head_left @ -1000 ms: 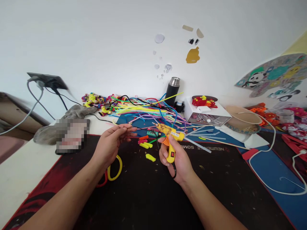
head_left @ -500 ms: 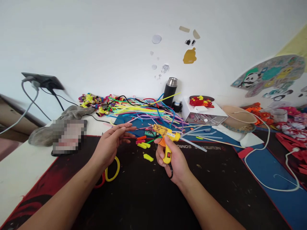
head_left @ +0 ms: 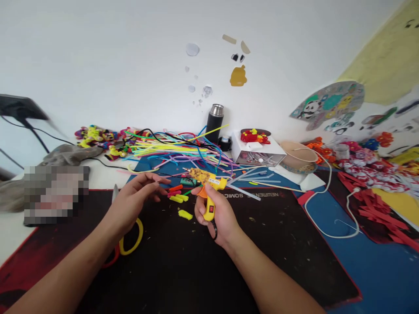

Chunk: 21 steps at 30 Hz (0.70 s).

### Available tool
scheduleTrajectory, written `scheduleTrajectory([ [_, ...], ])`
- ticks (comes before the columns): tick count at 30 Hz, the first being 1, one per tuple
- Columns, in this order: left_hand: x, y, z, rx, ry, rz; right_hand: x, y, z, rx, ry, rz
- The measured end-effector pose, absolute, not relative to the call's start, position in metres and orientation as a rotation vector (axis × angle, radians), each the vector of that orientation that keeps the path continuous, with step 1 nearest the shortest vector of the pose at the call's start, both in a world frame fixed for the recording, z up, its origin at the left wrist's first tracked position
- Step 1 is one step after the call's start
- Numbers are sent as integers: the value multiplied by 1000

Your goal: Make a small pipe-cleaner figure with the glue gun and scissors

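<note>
Since we are working from the head view alone, we are logging one view. In it, our right hand (head_left: 218,218) is wrapping the grip of a yellow glue gun (head_left: 205,176), the index finger lying by the orange trigger (head_left: 203,192). We are judging that this grip is keeping the nozzle aimed across toward our left hand and the trigger within easy pull. The gun is sitting above the far part of the black mat (head_left: 203,266), its cable hanging below the grip.

Our left hand (head_left: 134,198) is hovering just beside the nozzle, fingers loosely bent and partly spread; we cannot tell whether the fingertips are pinching anything small. Short coloured pieces (head_left: 185,214) are lying between and beyond the hands, presumably for quick reach. Scissors (head_left: 141,235) are resting partly beneath the left forearm. Farther back on the bench (head_left: 8,233), fuzzy stems (head_left: 176,150) are heaping up near a black bottle (head_left: 215,126), seemingly parked off the working area.
</note>
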State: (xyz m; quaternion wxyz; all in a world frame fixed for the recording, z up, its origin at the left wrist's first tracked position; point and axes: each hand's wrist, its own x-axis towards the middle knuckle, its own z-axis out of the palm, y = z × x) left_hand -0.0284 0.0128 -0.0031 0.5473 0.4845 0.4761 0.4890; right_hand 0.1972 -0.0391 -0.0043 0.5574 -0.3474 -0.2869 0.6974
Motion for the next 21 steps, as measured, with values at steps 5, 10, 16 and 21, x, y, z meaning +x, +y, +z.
scheduleTrajectory([
  [5, -25, 12, -1, 1211, 1170, 1133, 197, -38, -4, -792, -685, 1652],
  [10, -17, 8, 11, 1207, 1207, 1130, 196, -33, -4, -818, -695, 1622],
  [16, -13, 6, 18, 1160, 1199, 1153, 196, -34, 3, -908, -662, 1589],
  [21, -16, 5, 18, 1166, 1152, 1173, 212, -55, 22, -1005, -678, 1575],
])
